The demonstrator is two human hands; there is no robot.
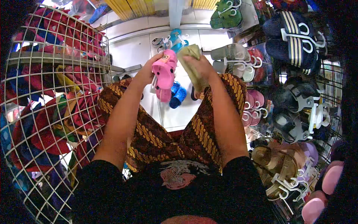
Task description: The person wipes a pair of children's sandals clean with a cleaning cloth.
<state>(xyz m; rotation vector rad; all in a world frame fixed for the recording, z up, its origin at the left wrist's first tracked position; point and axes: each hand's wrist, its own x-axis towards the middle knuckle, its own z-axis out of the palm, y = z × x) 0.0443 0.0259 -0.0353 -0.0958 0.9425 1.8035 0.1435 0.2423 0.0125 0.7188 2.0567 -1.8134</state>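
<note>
Hanging above the floor (128,48), pink clogs (164,70) are being gripped by the left hand (147,71). A green cloth (194,77) is being clutched by the right hand (204,68), just beside the pink clogs. The hands are being held apart. Blue clogs (178,97) are being supported by the floor below. At right, sandals (276,48) are being displayed in pairs.

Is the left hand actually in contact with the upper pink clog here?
Touching. The head view shows the left hand gripping the upper pink clog along its left edge, with no gap between them.
</note>
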